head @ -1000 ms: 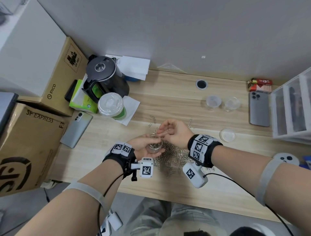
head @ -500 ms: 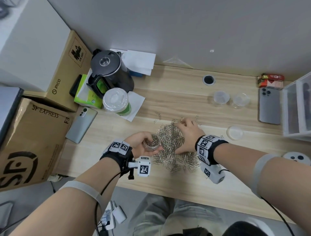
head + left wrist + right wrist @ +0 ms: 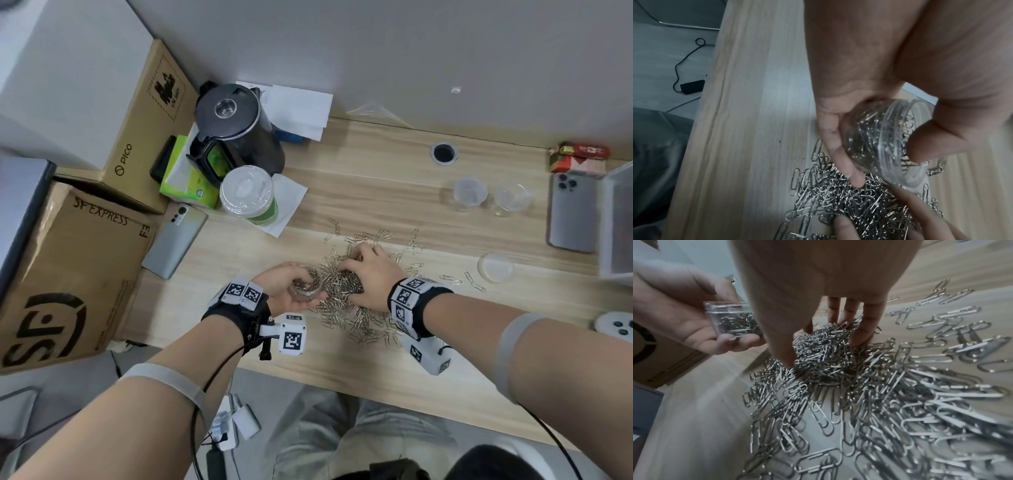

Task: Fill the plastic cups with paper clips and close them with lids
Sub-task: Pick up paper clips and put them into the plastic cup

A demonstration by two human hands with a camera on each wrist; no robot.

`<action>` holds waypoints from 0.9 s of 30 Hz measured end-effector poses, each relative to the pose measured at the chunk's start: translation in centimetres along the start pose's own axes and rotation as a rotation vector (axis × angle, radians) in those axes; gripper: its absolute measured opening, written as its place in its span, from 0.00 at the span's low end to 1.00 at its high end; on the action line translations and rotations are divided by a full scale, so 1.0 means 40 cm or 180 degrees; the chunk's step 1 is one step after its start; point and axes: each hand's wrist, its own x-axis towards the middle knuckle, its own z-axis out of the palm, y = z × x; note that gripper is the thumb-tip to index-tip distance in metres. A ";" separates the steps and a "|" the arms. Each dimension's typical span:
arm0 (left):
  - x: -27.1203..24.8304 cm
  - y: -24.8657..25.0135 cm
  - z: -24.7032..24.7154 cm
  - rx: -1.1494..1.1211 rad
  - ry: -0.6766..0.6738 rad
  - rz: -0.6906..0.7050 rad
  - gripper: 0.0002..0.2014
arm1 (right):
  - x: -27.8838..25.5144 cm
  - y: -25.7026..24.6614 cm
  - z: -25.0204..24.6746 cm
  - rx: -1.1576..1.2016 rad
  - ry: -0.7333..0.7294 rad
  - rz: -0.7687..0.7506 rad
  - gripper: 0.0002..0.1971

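Observation:
My left hand [image 3: 286,295] grips a small clear plastic cup [image 3: 307,289], tilted and partly filled with paper clips; the left wrist view shows the cup [image 3: 885,142] between thumb and fingers. Beside it on the wooden desk lies a big pile of silver paper clips [image 3: 346,294]. My right hand [image 3: 364,274] is down in that pile [image 3: 838,373], its thumb and fingers [image 3: 867,321] curled round a clump of clips. Two empty clear cups [image 3: 470,193] [image 3: 512,200] stand at the back right. A round clear lid [image 3: 496,268] lies flat to the right of the pile.
At the back left stand a black kettle [image 3: 236,130] and a lidded drink cup [image 3: 248,195]. Phones lie at the left [image 3: 174,240] and right [image 3: 573,212]. Cardboard boxes [image 3: 68,267] flank the left edge, and a white drawer unit [image 3: 616,222] stands at the right.
My right hand has gone from above the cup down into the pile and now closes on a clump of clips. The left hand still holds the cup, shifted slightly left.

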 end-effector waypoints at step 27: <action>0.023 0.017 0.055 -0.0177 0.0200 -0.0212 0.20 | -0.035 0.042 -0.050 0.0843 0.0354 0.0198 0.12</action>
